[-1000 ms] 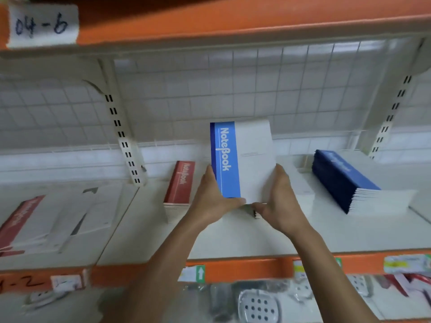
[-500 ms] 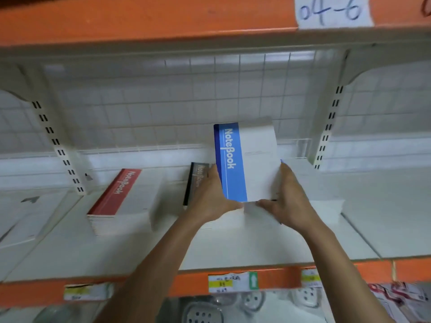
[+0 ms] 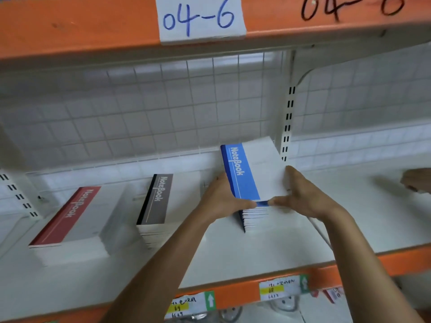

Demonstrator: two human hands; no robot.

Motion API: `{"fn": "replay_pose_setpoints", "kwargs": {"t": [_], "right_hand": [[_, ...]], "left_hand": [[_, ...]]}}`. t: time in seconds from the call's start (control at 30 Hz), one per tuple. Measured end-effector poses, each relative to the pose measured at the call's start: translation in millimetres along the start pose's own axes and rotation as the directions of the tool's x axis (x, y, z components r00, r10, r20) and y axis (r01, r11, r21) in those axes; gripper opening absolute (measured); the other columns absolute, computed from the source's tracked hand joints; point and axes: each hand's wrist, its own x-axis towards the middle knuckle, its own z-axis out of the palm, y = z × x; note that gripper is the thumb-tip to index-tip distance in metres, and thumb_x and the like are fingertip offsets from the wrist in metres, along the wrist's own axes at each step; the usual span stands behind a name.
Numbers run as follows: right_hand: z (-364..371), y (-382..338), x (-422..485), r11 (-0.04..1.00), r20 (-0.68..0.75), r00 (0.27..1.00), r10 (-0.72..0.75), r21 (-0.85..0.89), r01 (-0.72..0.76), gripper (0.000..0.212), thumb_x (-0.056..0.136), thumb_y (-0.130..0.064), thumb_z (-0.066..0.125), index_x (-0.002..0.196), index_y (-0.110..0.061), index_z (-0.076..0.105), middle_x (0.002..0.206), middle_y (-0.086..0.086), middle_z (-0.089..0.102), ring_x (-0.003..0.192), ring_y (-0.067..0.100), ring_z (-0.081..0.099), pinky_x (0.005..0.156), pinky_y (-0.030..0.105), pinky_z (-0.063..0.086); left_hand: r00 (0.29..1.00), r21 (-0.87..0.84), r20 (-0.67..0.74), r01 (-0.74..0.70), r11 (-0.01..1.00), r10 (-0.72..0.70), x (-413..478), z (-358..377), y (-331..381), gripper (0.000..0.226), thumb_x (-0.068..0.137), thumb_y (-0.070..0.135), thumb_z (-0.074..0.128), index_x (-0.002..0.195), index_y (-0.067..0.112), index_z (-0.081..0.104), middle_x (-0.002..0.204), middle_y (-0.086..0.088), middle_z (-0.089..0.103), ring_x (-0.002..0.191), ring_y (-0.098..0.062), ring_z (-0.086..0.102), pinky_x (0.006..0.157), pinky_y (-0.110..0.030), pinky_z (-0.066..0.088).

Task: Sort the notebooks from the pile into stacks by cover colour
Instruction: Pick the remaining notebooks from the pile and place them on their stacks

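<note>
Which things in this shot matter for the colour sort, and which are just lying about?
Job: blue notebook, gripped by left hand and right hand; blue stack below it; brown stack; red stack.
Lying about: 04-6 label; price tags; another hand at the right edge.

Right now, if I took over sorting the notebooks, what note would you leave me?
Left hand grips the left edge of a blue-and-white paper notebook; right hand grips its right edge.
It is tilted over the blue-spined notebook stack on the white shelf.
Done: red-and-white notebook stack at left, brown-and-black notebook stack in the middle.
Left: lay this one flat on that stack. The unsorted pile is out of view, so how many remain is unknown.
</note>
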Motion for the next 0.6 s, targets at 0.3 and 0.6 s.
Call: {"fn": "replay_pose_setpoints", "kwargs": {"t": [0.3,0.6], "right_hand": [[-8,22,4,0.992,0.105,0.987,0.119,0.026,-0.123,0.054,0.070,-0.023,0.081,0.112,-0.016,0.047,0.111,-0.001,0.055,0.099,0.015,0.055,0.077,0.025,0.047],[-4,36,6,0.953,0.215,0.957,0.193,0.189,-0.235,0.054,0.076,-0.012,0.076,0.121,-0.019,0.047,0.112,-0.006,0.063,0.101,0.008,0.060,0.078,0.021,0.047]], "left_hand": [[0.992,-0.016,0.099,0.076,0.997,-0.074,6,21,-1,0.048,0.069,0.029,0.082,0.104,0.034,0.050,0.107,0.015,0.060,0.094,-0.005,0.056,0.068,-0.014,0.043],[0.989,-0.018,0.113,0.095,0.995,-0.093,14,32,-8,0.056,0.069,0.029,0.083,0.115,0.027,0.053,0.115,0.011,0.061,0.100,-0.007,0.056,0.072,-0.019,0.044]]}}
